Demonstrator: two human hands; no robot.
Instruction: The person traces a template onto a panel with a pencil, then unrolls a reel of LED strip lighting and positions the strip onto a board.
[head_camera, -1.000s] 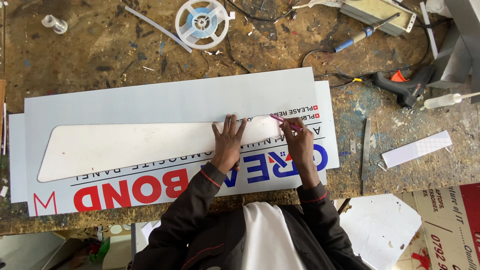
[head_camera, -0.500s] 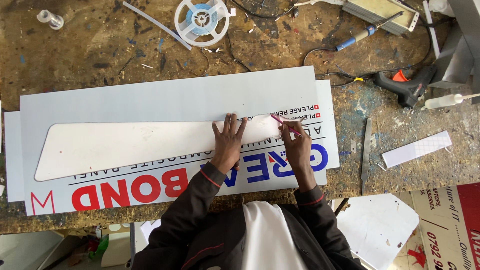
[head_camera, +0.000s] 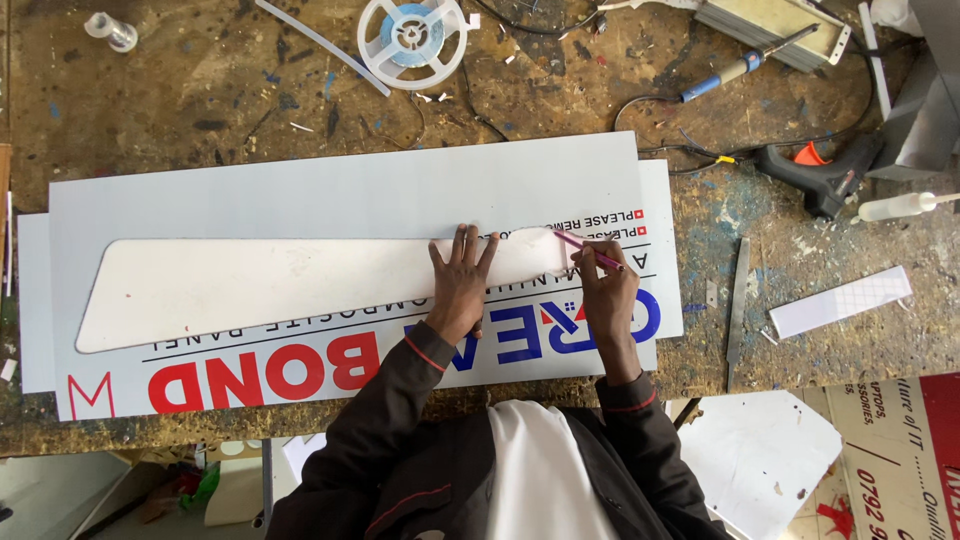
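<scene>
Pressing flat, fingers spread, left hand (head_camera: 462, 285) on long white template (head_camera: 290, 285) over grey printed panel (head_camera: 330, 190) with red and blue letters; right hand (head_camera: 607, 300) pinching pink pencil (head_camera: 588, 250) at template's right end.

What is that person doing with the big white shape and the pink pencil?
The person is leaning over a messy workbench. Their left hand presses flat on a long white cut-out shape, which lies on top of a big grey panel with red and blue letters. Their right hand holds a pink pencil with its tip at the rounded end of the shape, as if tracing its edge. A glue gun and a tape reel lie farther back.
</scene>
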